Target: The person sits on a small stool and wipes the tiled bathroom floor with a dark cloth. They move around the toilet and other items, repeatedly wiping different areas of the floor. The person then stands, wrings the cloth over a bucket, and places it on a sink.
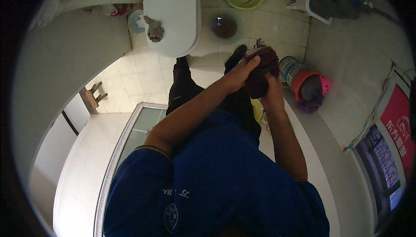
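A bunched dark maroon cloth [259,81] with frayed, stringy ends is held in front of me, above the floor. My left hand [243,71] grips its left side, the thumb lying across it. From the right and below, my right hand [273,92] holds the same bundle, its thumb pressed into the fabric. Parts of the fingers of both hands are hidden behind the cloth. Beyond the hands, a round basin of dark liquid [224,26] sits on the tiled floor.
Ahead stands a toilet with its white lid [173,16] down and a grey-brown rag [154,30] on it. A yellow-green basin [243,4] lies farther off. Right of me are a red-orange tub [299,81] and a purple stringy bundle [311,106]. A small wooden stool [92,98] is at left.
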The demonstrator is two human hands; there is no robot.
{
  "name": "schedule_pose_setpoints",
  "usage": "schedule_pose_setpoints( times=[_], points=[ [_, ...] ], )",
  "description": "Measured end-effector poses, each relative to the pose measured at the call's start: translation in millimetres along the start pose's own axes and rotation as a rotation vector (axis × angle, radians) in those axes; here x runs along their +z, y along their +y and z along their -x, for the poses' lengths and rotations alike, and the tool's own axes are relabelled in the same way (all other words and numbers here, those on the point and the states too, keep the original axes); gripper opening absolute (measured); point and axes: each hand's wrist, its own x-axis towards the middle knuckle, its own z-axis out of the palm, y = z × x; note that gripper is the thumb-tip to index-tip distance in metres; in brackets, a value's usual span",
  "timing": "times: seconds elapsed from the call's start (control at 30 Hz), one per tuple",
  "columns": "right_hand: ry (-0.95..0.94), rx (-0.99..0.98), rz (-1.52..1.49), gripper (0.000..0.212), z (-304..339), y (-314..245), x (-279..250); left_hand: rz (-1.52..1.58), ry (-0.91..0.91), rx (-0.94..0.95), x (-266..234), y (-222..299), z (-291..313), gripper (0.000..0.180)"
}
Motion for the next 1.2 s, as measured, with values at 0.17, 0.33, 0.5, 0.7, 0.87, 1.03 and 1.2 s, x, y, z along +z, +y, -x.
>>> schedule_pose_setpoints(
  times=[0.17,0.33,0.5,0.7,0.87,1.03,1.2],
  points=[
    [0.116,0.011,0.198,0.047,8.9,-1.4,29.0,-0.341,0.205,0.112,-20.6,-11.3,-0.5,0.064],
    [0.269,-0.092,0.728,0.05,5.4,-4.9,55.1,-0.695,0.371,0.331,-42.8,1.4,7.8,0.056],
    [0.271,-0.355,0.878,0.053,4.4,2.6,53.9,-0.763,0.149,0.239,-76.6,41.6,45.7,0.057],
    [-0.247,-0.034,0.806,0.055,10.2,-26.1,194.2,-0.577,-0.08,0.246,-114.0,128.7,126.6,0.056],
    [-0.272,0.33,0.467,0.059,28.5,-15.4,235.0,-0.386,-0.041,0.197,-131.6,144.7,164.8,0.054],
    [-0.224,0.316,0.568,0.059,59.3,-3.1,319.2,-0.216,0.098,0.338,-153.0,141.6,183.5,0.05],
    [-0.442,0.464,0.52,0.049,-12.7,57.3,277.6,-0.031,0.259,0.397,-182.1,112.1,198.5,0.051]
  ],
)
